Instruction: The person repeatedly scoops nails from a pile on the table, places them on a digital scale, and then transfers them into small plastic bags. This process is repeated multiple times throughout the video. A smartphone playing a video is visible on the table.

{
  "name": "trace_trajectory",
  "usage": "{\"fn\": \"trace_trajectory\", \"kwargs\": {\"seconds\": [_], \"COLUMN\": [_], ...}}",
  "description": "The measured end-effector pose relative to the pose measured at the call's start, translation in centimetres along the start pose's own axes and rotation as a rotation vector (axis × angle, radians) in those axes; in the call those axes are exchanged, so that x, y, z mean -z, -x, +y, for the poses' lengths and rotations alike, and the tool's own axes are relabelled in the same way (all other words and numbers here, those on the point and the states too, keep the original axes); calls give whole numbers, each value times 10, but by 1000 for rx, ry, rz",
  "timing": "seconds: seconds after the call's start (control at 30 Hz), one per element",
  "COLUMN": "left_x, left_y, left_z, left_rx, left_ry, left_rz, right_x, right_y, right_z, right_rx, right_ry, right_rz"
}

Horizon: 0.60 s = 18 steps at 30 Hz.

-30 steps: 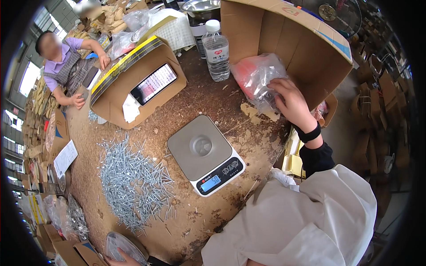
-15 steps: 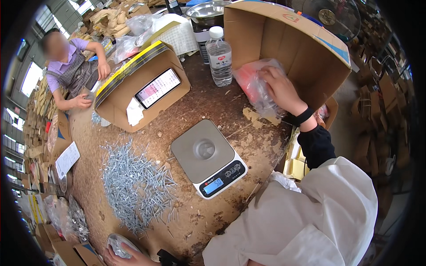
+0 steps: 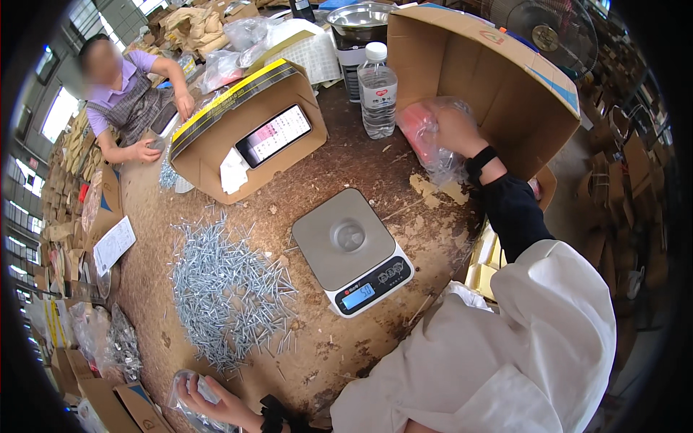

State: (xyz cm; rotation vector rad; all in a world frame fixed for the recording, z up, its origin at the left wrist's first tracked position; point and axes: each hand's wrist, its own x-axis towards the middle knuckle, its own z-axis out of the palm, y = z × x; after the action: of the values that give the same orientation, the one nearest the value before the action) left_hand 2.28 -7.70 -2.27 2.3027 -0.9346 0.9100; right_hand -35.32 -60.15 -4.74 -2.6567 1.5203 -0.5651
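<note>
My right hand (image 3: pixel 460 132), with a black wristband, reaches into a clear plastic bag (image 3: pixel 422 137) of pink-red contents at the mouth of an open carton (image 3: pixel 498 101). Its fingers are hidden in the plastic. At the lower left, my left hand (image 3: pixel 220 404) curls over a see-through plastic item (image 3: pixel 189 393); whether it is a bag or a cup I cannot make out. Beyond that hand lies a big heap of silvery screws (image 3: pixel 227 289). A small clear round cup (image 3: pixel 349 236) rests on the plate of a digital scale (image 3: pixel 332 263), whose display is lit.
A bottle of clear liquid (image 3: pixel 378 101) stands left of the open carton. Another tilted carton (image 3: pixel 206 169) holds a lit phone (image 3: pixel 274 136) and white paper. Across the table, a person in a purple shirt (image 3: pixel 119 108) handles a small clear object. A fan (image 3: pixel 545 36) stands behind.
My right hand has gone further into the bag, its fingers now out of sight. My left hand has shifted slightly over the plastic item. The whole view has swung a little.
</note>
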Motion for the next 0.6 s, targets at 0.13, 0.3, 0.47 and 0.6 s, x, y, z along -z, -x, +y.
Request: {"fn": "trace_trajectory", "kwargs": {"seconds": [0.13, 0.3, 0.47, 0.6], "left_x": [-2, -5, -4, -3], "left_y": [7, 9, 7, 5], "left_z": [-7, -9, -4, 13], "left_rx": [42, 26, -37, -57], "left_ry": [67, 118, 178, 196], "left_rz": [-94, -100, -138, -144], "right_x": [-10, -6, -25, -40], "right_y": [-10, -15, -20, -29], "right_z": [-1, -13, -10, 5], "right_rx": [-35, -66, 26, 10], "right_ry": [76, 144, 165, 248], "right_rz": [-27, -35, 124, 118]}}
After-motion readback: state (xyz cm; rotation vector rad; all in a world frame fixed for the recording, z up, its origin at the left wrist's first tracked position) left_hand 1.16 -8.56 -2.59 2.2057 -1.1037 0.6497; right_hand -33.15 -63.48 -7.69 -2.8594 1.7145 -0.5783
